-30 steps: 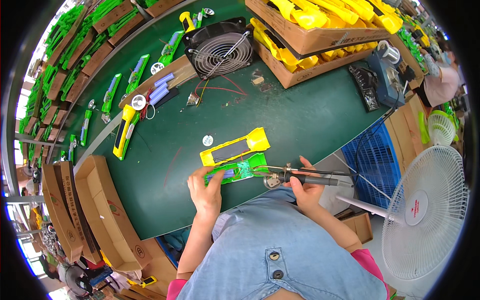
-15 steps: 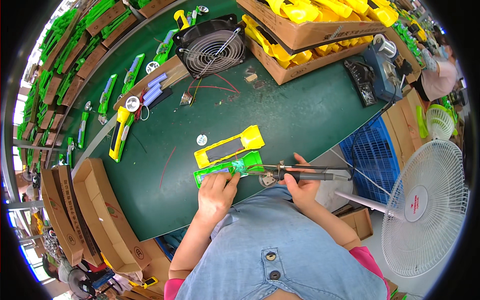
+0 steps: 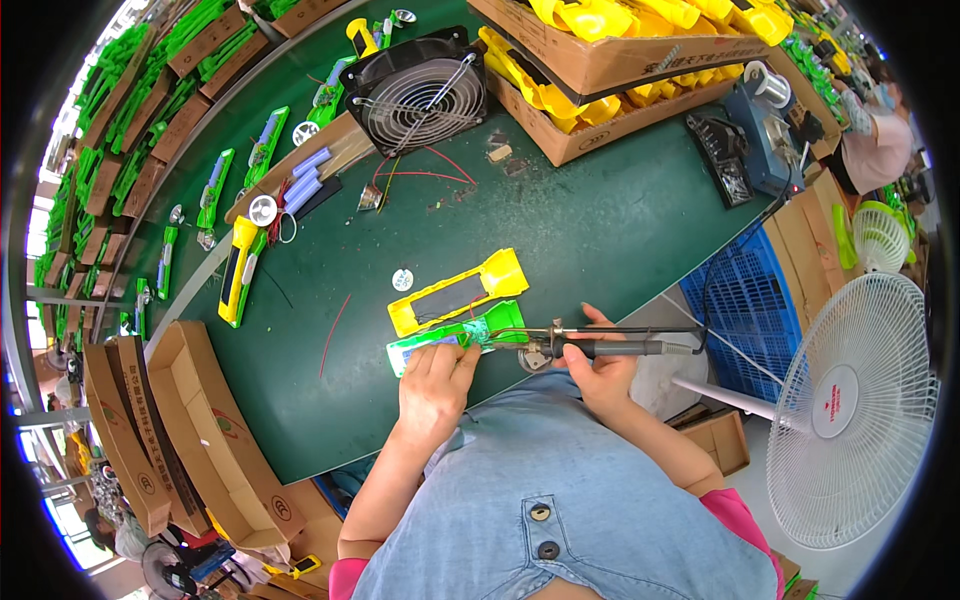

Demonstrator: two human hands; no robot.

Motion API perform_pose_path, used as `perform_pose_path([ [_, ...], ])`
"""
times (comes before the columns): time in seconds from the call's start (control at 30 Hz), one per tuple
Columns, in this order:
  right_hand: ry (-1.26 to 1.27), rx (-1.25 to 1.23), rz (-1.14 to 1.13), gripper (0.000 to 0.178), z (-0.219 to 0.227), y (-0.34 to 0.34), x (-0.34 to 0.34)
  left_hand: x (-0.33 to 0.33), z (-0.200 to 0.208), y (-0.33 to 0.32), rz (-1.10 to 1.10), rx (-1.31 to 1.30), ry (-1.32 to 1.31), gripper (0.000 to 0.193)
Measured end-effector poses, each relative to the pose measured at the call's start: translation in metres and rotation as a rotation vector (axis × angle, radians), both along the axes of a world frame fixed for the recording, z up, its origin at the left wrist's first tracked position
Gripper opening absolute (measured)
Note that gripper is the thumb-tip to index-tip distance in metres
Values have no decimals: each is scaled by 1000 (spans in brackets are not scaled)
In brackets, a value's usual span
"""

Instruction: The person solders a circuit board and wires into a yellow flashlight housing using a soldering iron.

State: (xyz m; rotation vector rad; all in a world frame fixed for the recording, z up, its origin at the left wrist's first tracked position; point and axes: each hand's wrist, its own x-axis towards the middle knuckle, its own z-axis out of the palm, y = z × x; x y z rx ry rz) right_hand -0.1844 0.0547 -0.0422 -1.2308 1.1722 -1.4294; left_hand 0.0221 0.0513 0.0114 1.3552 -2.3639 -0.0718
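My right hand [image 3: 603, 380] is wrapped round the dark handle of a soldering iron [image 3: 625, 348] with a metal solder-feed attachment at its front. The iron's tip points left, over the small circuit board and thin wires in a green flashlight shell [image 3: 510, 316]. My left hand [image 3: 434, 385] is closed over the near edge of that shell, fingertips beside the board; exactly what they pinch is hidden. Part of a lilac battery shows at the shell's left end. Against the shell's far side lies a yellow flashlight shell [image 3: 507, 275] with a dark panel. A small white disc [image 3: 402, 280] rests beyond it.
A black fan [image 3: 418, 95] stands at the back, beside cartons of yellow shells [image 3: 570, 130]. A blue soldering station [image 3: 765, 140] and black stand [image 3: 720, 160] sit at the right. A yellow-green flashlight [image 3: 238, 270] and lilac batteries [image 3: 304, 185] lie left. A white fan [image 3: 845, 400] stands right.
The view has shifted very slightly. Both hands, the soldering iron and the green shell keep nearly the same places, with the iron's tip still over the board.
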Motion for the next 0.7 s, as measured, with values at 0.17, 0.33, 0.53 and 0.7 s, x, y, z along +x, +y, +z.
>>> perform_pose_path([
  [0.17,-7,35,13,16,-8,5,1,1,0,3,0,6,-1,28],
  [0.33,33,51,71,20,-24,13,-3,1,0,4,-1,9,-1,27],
  [0.53,-79,46,7,14,-6,3,2,1,0,0,1,14,4,27],
  [0.7,-313,192,-69,15,6,-7,-4,-2,0,-7,-2,34,3,28],
])
